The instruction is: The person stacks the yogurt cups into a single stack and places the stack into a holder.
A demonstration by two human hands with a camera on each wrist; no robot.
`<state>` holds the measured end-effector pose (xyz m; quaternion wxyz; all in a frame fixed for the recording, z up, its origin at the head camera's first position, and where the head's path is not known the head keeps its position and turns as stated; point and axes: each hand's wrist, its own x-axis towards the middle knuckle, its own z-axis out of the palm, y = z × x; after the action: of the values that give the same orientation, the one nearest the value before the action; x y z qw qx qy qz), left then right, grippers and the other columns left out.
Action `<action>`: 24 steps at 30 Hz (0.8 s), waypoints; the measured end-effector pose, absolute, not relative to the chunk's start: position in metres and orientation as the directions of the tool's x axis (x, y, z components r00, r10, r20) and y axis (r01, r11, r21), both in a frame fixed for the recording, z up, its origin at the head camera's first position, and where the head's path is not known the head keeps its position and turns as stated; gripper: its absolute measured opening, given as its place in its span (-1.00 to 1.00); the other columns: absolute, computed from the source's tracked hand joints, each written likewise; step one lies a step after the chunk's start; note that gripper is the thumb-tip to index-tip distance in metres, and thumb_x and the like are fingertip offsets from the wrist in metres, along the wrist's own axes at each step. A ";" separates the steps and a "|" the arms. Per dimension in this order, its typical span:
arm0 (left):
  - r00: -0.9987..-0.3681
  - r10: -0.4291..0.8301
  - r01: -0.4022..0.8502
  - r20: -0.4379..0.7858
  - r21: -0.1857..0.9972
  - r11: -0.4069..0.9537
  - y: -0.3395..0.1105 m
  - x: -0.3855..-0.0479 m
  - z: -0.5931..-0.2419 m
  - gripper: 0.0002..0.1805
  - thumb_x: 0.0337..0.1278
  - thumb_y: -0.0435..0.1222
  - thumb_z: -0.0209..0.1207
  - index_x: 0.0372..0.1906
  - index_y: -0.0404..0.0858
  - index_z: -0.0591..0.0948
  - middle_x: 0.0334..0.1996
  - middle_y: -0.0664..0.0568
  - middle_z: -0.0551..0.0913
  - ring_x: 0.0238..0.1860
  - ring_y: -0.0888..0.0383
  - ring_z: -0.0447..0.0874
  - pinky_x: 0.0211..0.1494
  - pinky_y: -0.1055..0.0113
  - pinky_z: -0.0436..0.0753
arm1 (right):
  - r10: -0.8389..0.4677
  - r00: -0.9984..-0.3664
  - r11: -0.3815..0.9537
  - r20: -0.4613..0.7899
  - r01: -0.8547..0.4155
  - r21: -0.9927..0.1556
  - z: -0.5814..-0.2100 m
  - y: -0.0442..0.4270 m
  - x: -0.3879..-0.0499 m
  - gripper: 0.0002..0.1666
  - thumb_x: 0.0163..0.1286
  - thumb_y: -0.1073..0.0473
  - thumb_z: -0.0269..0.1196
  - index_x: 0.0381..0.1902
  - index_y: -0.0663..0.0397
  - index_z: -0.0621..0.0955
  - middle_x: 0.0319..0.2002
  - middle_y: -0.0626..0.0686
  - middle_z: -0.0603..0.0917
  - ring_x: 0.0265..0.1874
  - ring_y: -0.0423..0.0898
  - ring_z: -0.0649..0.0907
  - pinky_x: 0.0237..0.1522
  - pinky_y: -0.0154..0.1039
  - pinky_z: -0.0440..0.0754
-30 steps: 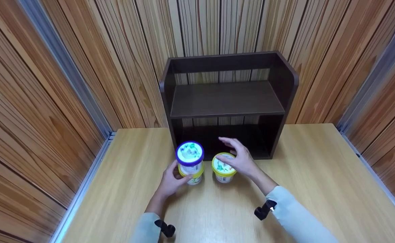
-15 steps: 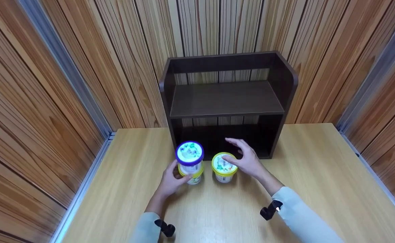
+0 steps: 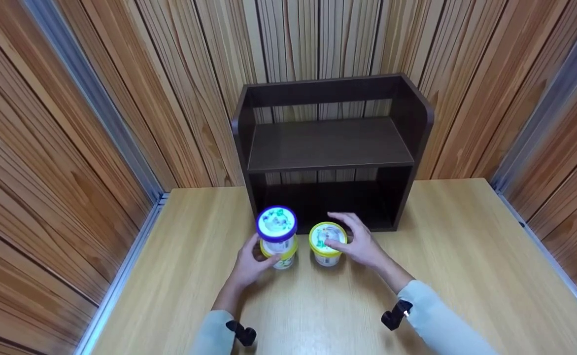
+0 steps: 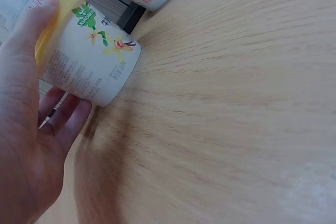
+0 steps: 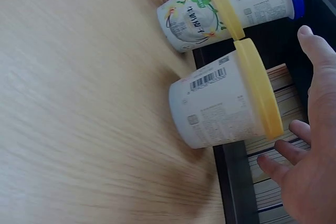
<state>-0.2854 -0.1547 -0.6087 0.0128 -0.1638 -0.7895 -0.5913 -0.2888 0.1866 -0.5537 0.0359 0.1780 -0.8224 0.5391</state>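
Observation:
Two ice cream tubs are stacked on the table: a blue-lidded tub [image 3: 277, 227] on top of a yellow-lidded tub [image 4: 92, 51]. My left hand [image 3: 249, 266] holds the lower one, thumb at its yellow lid rim and fingers round the far side. Beside the stack, a second yellow-lidded tub [image 5: 220, 100] stands upright and alone. Around its right side hovers my right hand [image 3: 364, 246], thumb over the lid in the head view and fingers spread. In the right wrist view its thumb and fingertips are apart from the tub.
Right behind the tubs stands a dark brown two-tier shelf [image 3: 332, 143], its lower front edge close to them. Wood-panelled walls [image 3: 194, 98] enclose the back and sides of the light wooden table [image 3: 204, 222].
My right hand has drawn back a little to the right, then lowered beside the single yellow-lidded tub. The left hand and the stack have stayed put.

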 end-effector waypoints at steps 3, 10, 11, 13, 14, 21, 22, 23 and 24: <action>-0.953 0.238 0.246 0.188 0.939 0.242 -0.154 -0.285 -0.607 -0.12 0.40 -0.14 0.54 0.68 -0.23 0.39 0.47 -0.32 0.60 0.45 -0.27 0.69 0.49 -0.05 0.81 | -0.254 -0.938 0.365 0.237 -0.319 -0.875 -0.557 0.186 -0.287 -0.11 0.40 0.15 0.62 0.60 0.14 0.54 0.57 0.28 0.49 0.58 0.35 0.48 0.60 0.29 0.60; -0.963 0.220 0.203 0.155 0.956 0.213 -0.152 -0.283 -0.604 -0.16 0.38 -0.32 0.52 0.66 -0.26 0.41 0.45 -0.32 0.61 0.44 -0.29 0.70 0.49 -0.04 0.80 | -0.266 -0.939 0.371 0.218 -0.308 -0.876 -0.563 0.185 -0.285 -0.02 0.27 0.15 0.71 0.60 0.11 0.55 0.55 0.30 0.49 0.58 0.29 0.49 0.63 0.20 0.47; -0.963 0.218 0.203 0.156 0.956 0.212 -0.152 -0.284 -0.604 -0.16 0.38 -0.32 0.52 0.66 -0.26 0.41 0.45 -0.32 0.61 0.43 -0.28 0.70 0.48 -0.02 0.81 | -0.269 -0.939 0.371 0.214 -0.306 -0.877 -0.564 0.185 -0.284 0.00 0.26 0.15 0.72 0.60 0.11 0.55 0.55 0.30 0.48 0.58 0.29 0.49 0.66 0.21 0.43; -0.964 0.217 0.203 0.157 0.957 0.209 -0.152 -0.284 -0.604 -0.16 0.37 -0.33 0.53 0.66 -0.26 0.41 0.45 -0.31 0.62 0.42 -0.27 0.71 0.47 -0.01 0.81 | -0.275 -0.939 0.371 0.206 -0.302 -0.878 -0.566 0.186 -0.283 0.01 0.24 0.15 0.72 0.60 0.10 0.55 0.55 0.31 0.48 0.58 0.30 0.49 0.70 0.25 0.36; -0.964 0.216 0.203 0.158 0.957 0.208 -0.152 -0.284 -0.604 -0.15 0.36 -0.32 0.53 0.66 -0.26 0.41 0.44 -0.31 0.62 0.42 -0.26 0.71 0.47 -0.01 0.81 | -0.278 -0.939 0.372 0.203 -0.300 -0.879 -0.567 0.186 -0.283 0.01 0.25 0.14 0.72 0.60 0.10 0.54 0.54 0.31 0.48 0.57 0.30 0.49 0.71 0.27 0.34; -0.963 0.215 0.204 0.159 0.957 0.207 -0.151 -0.284 -0.603 -0.14 0.36 -0.31 0.54 0.66 -0.27 0.41 0.46 -0.33 0.60 0.43 -0.30 0.70 0.47 -0.05 0.81 | -0.287 -0.944 0.378 0.161 -0.266 -0.887 -0.571 0.187 -0.279 0.01 0.29 0.10 0.71 0.63 -0.02 0.52 0.50 0.25 0.51 0.54 0.26 0.53 0.69 0.30 0.36; -0.965 0.212 0.200 0.155 0.957 0.211 -0.151 -0.283 -0.603 -0.14 0.35 -0.31 0.54 0.66 -0.26 0.41 0.46 -0.33 0.61 0.43 -0.30 0.70 0.47 -0.05 0.81 | -0.286 -0.945 0.377 0.159 -0.263 -0.888 -0.571 0.188 -0.279 0.01 0.29 0.11 0.71 0.63 -0.02 0.52 0.49 0.24 0.51 0.54 0.26 0.53 0.69 0.30 0.36; -0.965 0.211 0.198 0.153 0.957 0.213 -0.151 -0.283 -0.603 -0.14 0.36 -0.30 0.54 0.66 -0.26 0.41 0.46 -0.33 0.61 0.43 -0.29 0.70 0.47 -0.04 0.81 | -0.285 -0.946 0.376 0.157 -0.261 -0.889 -0.572 0.188 -0.279 0.01 0.29 0.11 0.71 0.63 -0.02 0.52 0.49 0.24 0.52 0.54 0.26 0.53 0.69 0.30 0.36; -0.967 0.208 0.195 0.150 0.956 0.219 -0.151 -0.284 -0.604 -0.14 0.36 -0.30 0.54 0.66 -0.26 0.42 0.45 -0.33 0.62 0.42 -0.29 0.70 0.47 -0.04 0.82 | -0.285 -0.945 0.377 0.157 -0.262 -0.888 -0.572 0.188 -0.279 0.01 0.29 0.11 0.71 0.63 -0.02 0.52 0.49 0.24 0.52 0.55 0.26 0.53 0.70 0.30 0.36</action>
<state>-0.2835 -0.1512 -0.6039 -0.0051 -0.1290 -0.7806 -0.6115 -0.2791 0.1876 -0.5723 -0.0111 0.1649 -0.8298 0.5330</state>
